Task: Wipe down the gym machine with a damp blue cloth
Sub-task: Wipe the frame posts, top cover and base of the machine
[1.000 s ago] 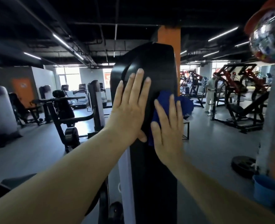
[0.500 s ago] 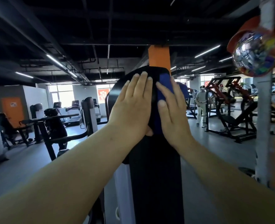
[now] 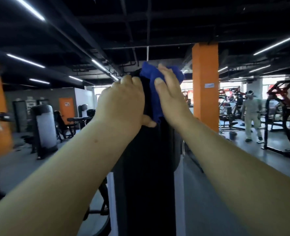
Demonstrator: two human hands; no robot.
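The cloth [image 3: 153,79] is lying over the top of the black machine [image 3: 147,159]. The right hand [image 3: 170,97] is pressing it flat with open fingers, likely to rub the crown. The left hand [image 3: 123,104] is curling over the edge beside it, probably bracing. No writing is readable; the pillar [image 3: 205,82] sign is blurred.

Grey gym floor [image 3: 225,193] carries black machine column [image 3: 149,176], bucket [image 3: 232,135], other machines
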